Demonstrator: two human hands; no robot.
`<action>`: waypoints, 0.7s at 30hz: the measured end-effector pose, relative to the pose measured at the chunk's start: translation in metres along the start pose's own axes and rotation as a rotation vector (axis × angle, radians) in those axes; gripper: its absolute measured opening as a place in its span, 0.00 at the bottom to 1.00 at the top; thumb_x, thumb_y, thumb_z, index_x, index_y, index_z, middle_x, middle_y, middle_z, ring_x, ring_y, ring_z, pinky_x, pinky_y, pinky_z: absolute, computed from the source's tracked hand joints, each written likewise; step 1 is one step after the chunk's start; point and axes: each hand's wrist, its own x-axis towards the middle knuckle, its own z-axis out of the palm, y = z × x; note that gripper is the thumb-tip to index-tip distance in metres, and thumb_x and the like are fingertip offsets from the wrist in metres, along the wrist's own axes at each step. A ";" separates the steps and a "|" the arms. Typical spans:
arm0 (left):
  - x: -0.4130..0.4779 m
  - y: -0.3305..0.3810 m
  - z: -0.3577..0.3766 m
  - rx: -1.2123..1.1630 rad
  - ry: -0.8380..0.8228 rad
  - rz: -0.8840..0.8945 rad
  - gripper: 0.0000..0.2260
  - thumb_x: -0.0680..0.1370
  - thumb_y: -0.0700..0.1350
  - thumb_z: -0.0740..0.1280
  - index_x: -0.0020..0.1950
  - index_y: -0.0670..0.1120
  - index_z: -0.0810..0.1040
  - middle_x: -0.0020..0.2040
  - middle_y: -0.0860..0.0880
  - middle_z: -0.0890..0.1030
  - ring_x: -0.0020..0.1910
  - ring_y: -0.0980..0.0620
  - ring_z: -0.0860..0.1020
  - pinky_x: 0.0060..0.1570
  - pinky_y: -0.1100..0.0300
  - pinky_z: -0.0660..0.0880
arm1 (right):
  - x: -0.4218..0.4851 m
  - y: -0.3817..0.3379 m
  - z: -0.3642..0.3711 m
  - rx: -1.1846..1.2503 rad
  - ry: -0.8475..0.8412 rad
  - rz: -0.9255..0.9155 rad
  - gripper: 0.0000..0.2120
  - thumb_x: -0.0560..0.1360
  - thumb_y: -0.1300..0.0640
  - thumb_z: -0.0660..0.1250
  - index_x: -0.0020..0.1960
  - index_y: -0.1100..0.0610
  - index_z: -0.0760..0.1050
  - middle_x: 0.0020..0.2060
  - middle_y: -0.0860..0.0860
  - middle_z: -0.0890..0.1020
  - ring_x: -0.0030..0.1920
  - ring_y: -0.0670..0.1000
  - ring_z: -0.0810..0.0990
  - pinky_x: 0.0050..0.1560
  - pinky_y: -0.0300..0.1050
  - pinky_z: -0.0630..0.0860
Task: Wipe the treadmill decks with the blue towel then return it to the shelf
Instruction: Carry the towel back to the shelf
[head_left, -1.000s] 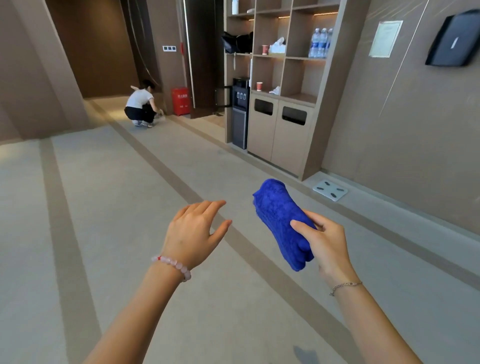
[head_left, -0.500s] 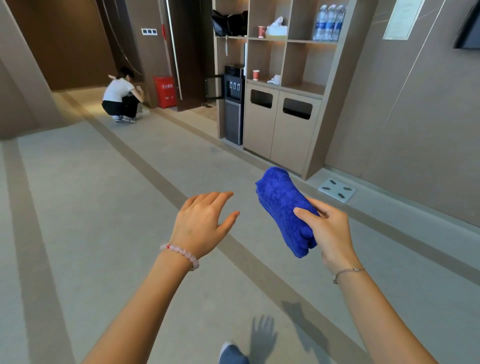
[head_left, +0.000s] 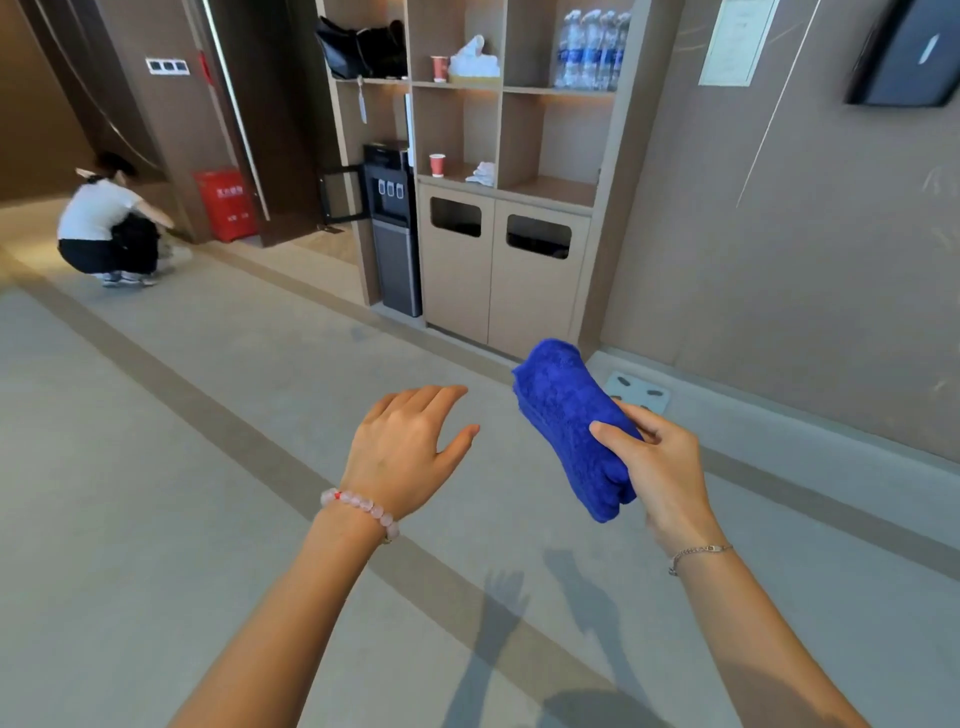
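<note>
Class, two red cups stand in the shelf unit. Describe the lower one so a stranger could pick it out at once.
Find the wooden shelf unit and the black water dispenser at its lower left. The lower red cup stands in the open compartment just right of the dispenser's top, beside a crumpled white cloth. The other red cup sits one shelf higher.

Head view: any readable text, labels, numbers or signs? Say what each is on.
None legible.
Yellow characters on the red box: too blurred to read.
Print on the framed notice: too small.
Labels on the water bottles: blurred.
The blue towel in the right hand: no marking shows.
</note>
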 end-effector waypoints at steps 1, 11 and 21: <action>0.016 -0.007 0.007 -0.009 0.003 0.018 0.25 0.76 0.61 0.51 0.64 0.47 0.74 0.57 0.49 0.80 0.56 0.47 0.78 0.57 0.53 0.71 | 0.012 0.001 0.005 -0.003 0.016 0.001 0.12 0.70 0.65 0.68 0.39 0.48 0.81 0.38 0.50 0.84 0.40 0.49 0.81 0.37 0.43 0.77; 0.175 -0.109 0.076 -0.123 0.023 0.180 0.25 0.75 0.60 0.53 0.61 0.45 0.76 0.53 0.46 0.81 0.51 0.43 0.79 0.53 0.50 0.74 | 0.148 0.014 0.082 -0.001 0.212 0.015 0.12 0.70 0.65 0.69 0.40 0.49 0.82 0.39 0.47 0.84 0.40 0.48 0.82 0.38 0.45 0.78; 0.341 -0.201 0.119 -0.178 0.045 0.325 0.23 0.75 0.57 0.55 0.59 0.44 0.78 0.50 0.48 0.82 0.48 0.46 0.81 0.48 0.52 0.75 | 0.299 0.007 0.165 0.021 0.357 0.035 0.12 0.71 0.65 0.69 0.46 0.49 0.81 0.41 0.49 0.85 0.41 0.51 0.82 0.37 0.46 0.77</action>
